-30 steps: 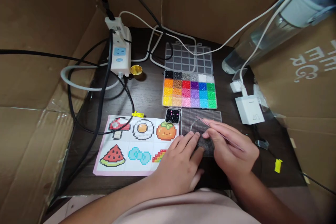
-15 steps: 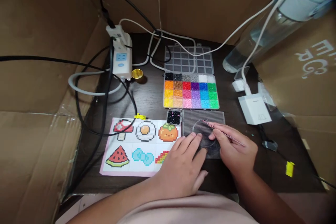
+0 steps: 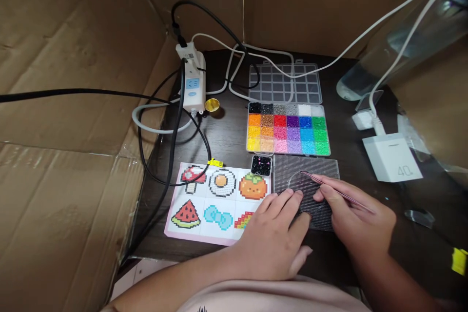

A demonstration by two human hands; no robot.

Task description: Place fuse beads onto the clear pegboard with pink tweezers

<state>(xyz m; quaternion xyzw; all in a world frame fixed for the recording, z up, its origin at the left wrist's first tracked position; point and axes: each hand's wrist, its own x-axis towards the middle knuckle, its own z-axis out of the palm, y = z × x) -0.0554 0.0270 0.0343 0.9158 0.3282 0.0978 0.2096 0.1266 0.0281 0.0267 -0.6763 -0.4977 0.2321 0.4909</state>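
Note:
My right hand (image 3: 360, 217) pinches thin pink tweezers (image 3: 355, 201), their tip touching or just above a clear square pegboard (image 3: 325, 168). Whether a bead sits in the tip is too small to tell. Resting across the board's lower left part, my left hand (image 3: 276, 226) has its fingers stretched out and holds nothing. A faint round outline (image 3: 290, 184) shows on the board between the hands. Just off the board's upper left corner stands a small clear box of black beads (image 3: 261, 165) with a few pink ones. My left forearm overlaps the printed pattern sheet (image 3: 204, 197).
Behind the board lies a compartment box of coloured beads (image 3: 292, 121), its clear lid (image 3: 310, 85) open. A power strip (image 3: 193, 90), looping black cable (image 3: 175, 131) and small gold cup (image 3: 212, 105) lie left. A white charger (image 3: 393, 158) and clear bottle (image 3: 365, 70) stand right. Cardboard walls surround the table.
The whole view has shifted, so everything appears farther right. Both hands keep nearly the same place on the pegboard, and the tweezers stay in my right hand.

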